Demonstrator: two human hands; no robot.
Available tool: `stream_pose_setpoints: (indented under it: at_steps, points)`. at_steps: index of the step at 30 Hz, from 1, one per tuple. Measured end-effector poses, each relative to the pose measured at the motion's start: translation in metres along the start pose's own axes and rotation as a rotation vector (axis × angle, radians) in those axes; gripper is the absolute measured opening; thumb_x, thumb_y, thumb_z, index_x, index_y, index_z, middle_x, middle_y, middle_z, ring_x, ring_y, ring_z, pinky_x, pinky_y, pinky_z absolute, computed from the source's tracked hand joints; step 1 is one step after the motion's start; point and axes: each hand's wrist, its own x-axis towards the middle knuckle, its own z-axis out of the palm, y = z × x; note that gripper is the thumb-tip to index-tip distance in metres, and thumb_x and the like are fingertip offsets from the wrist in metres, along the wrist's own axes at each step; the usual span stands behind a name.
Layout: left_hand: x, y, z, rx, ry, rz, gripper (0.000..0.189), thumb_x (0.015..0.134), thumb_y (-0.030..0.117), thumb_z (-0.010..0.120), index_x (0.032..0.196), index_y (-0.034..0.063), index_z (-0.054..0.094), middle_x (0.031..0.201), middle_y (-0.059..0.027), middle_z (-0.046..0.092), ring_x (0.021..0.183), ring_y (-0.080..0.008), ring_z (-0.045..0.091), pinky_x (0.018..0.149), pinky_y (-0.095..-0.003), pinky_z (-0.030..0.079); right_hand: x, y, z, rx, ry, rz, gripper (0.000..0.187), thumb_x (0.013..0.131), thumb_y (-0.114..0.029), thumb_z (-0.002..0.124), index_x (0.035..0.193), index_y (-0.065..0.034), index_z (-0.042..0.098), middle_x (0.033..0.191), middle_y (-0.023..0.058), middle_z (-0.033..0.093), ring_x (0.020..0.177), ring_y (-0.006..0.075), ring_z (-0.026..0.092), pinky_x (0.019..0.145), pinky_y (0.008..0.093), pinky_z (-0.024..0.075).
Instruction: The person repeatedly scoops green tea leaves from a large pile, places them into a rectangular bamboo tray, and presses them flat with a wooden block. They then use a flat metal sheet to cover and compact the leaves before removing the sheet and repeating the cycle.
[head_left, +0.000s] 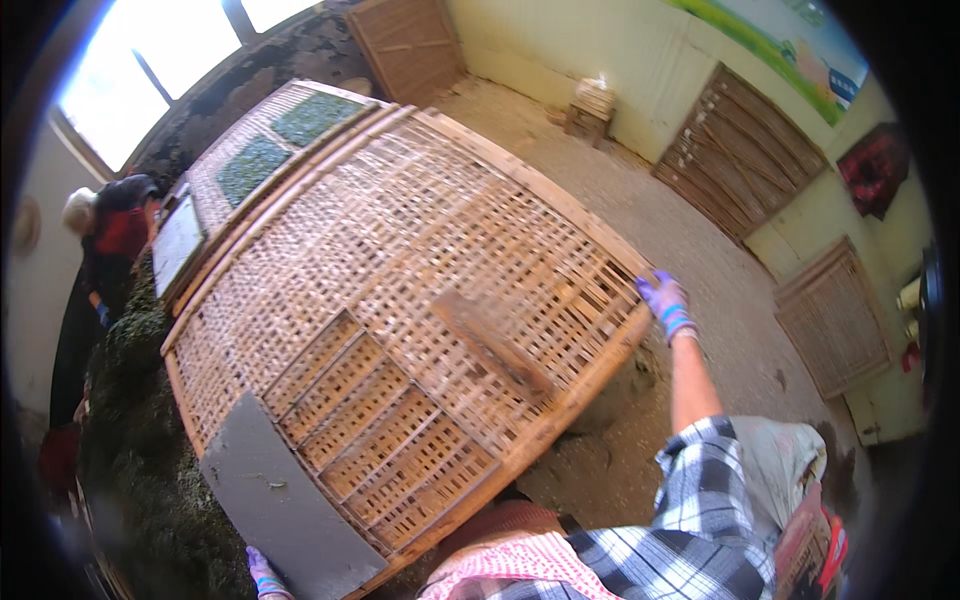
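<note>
In front of me lies a large woven bamboo rack (315, 240) with a wooden border. My right hand (664, 301), in a purple glove, grips the border at its right corner. A grey flat board (285, 499) rests over the rack's lower left, partly covering a thin divided wooden frame (382, 431). Beside the board's lower end is my left hand (266, 574), also gloved in purple; its fingers are partly hidden, and I cannot tell whether they hold the edge. A brown wooden bar (495, 349) lies on the weave toward the right.
Dark green plant material (142, 450) is heaped along the left. A co-worker (116, 221) bends by a second rack (217, 157) bearing green rectangular sheets (251, 169). Lattice panels (739, 150) lean on the right wall, near a small stool (592, 109). A pale sack (780, 465) stands beside me.
</note>
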Motion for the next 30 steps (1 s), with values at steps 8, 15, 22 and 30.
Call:
stream_pose_setpoints:
  at_steps: [8,15,22,30]
  points:
    - [-0.032,0.037,0.015,-0.111,0.052,-0.007,0.085,0.095,0.070,0.036,0.133,-0.0031,0.056,0.134,-0.0130,0.060,0.119,-0.0277,0.058,0.106,-0.0373,0.041,0.014,0.035,0.007,0.193,0.055,-0.035,0.051,0.083,-0.035,0.076,0.119,-0.0016,0.065,0.112,0.0224,0.069,0.103,0.0336,0.067,0.091,0.0412,0.0510]
    - [-0.055,0.032,0.031,-0.379,0.110,0.178,0.078,0.096,0.067,0.039,0.114,-0.0025,0.068,0.107,-0.0104,0.071,0.091,-0.0224,0.066,0.087,-0.0343,0.052,0.026,0.064,0.039,0.324,0.208,0.006,0.039,0.084,-0.020,0.078,0.115,0.0004,0.066,0.103,0.0122,0.071,0.088,0.0202,0.064,0.083,0.0342,0.0518]
    - [-0.037,0.029,0.052,-0.103,0.383,0.216,0.080,0.096,0.066,0.044,0.115,-0.0090,0.065,0.099,-0.0097,0.070,0.086,-0.0173,0.058,0.084,-0.0323,0.050,0.062,0.103,0.057,0.950,0.131,0.066,0.034,0.089,-0.021,0.073,0.112,0.0026,0.066,0.096,0.0079,0.068,0.085,0.0188,0.060,0.080,0.0325,0.0514]
    - [-0.024,0.045,0.068,0.075,0.407,0.344,0.062,0.096,0.047,0.054,0.130,-0.0042,0.055,0.113,-0.0171,0.065,0.101,-0.0268,0.061,0.092,-0.0381,0.047,0.015,0.055,-0.039,0.179,-0.024,-0.204,0.032,0.094,-0.032,0.065,0.102,-0.0011,0.068,0.082,0.0091,0.068,0.071,0.0177,0.058,0.069,0.0339,0.0498]
